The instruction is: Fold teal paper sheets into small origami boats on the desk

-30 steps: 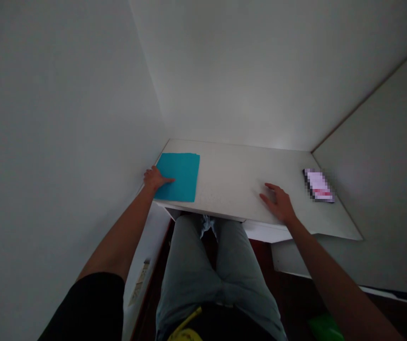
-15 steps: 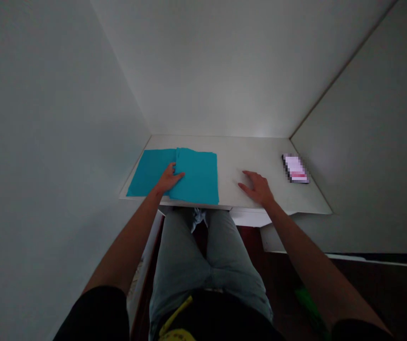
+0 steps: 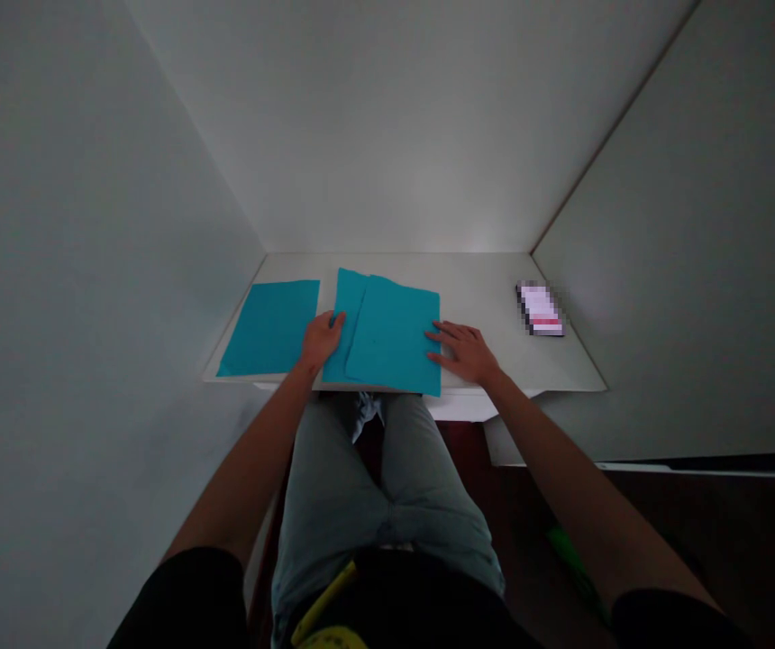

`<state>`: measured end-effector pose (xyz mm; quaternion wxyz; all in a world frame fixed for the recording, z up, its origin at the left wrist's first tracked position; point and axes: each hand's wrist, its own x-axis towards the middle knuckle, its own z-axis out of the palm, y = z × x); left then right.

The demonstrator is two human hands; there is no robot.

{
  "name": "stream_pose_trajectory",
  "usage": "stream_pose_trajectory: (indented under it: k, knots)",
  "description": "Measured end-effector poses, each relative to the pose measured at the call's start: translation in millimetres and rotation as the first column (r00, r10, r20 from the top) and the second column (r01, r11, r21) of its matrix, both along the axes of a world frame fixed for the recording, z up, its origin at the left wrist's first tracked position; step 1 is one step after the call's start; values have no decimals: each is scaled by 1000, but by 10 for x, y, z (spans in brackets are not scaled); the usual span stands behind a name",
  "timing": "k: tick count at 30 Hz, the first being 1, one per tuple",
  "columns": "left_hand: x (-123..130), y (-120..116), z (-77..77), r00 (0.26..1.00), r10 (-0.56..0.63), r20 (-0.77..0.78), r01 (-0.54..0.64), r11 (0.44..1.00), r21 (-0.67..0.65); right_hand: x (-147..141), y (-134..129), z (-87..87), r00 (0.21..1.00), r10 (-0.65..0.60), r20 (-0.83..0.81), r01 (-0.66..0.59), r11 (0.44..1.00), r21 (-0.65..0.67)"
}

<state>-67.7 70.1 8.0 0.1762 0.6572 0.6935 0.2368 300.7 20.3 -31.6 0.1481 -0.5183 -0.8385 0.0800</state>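
Note:
Three blue areas of flat sheet, paper-like, lie on the white table. One blue sheet (image 3: 269, 326) rests by itself at the left. To its right a second blue sheet (image 3: 348, 302) is partly covered by an upper blue sheet (image 3: 394, 333), which is turned a little and overhangs the front edge. My left hand (image 3: 322, 341) pinches the second sheet's left edge, thumb on top. My right hand (image 3: 463, 351) has its fingers apart, their tips touching the upper sheet's right edge. Whether more sheets lie underneath is hidden.
A phone (image 3: 542, 309), its screen blurred, lies at the right of the white table (image 3: 482, 279). Walls close in the table at the left, back and right. Something green (image 3: 573, 559) is on the dark floor at the lower right.
The pile under my left hand has moved right, apart from the left sheet, and its top sheet has slid right. My right hand has come from the bare table to the top sheet's edge.

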Motion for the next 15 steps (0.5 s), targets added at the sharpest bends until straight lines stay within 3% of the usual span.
stream_pose_trajectory:
  k: [4, 7, 9, 12, 14, 15]
  knots:
    - [-719, 141, 228, 966, 107, -235, -116, 993, -23, -8, -1, 8, 998, -34, -43, 34, 999, -9]
    - [-1321, 164, 383, 900, 190, -392, -222, 974, -36, -4, -1, 4, 998, -37, -51, 37, 999, -14]
    - [-1594, 128, 441, 852, 236, -467, -296, 954, -57, 1, -2, -1, 998, -43, -55, 42, 999, -12]
    - [-1638, 29, 408, 794, 294, -532, -285, 953, 101, 8, -8, -5, 998, -36, -60, 36, 999, 3]
    - [-1395, -50, 290, 807, 253, -534, -150, 962, 230, 13, -11, -6, 998, -12, -60, 13, 1000, 14]
    - [-1206, -91, 207, 841, 143, -521, -30, 975, 219, 16, -11, -5, 998, 2, -56, -1, 1000, 15]
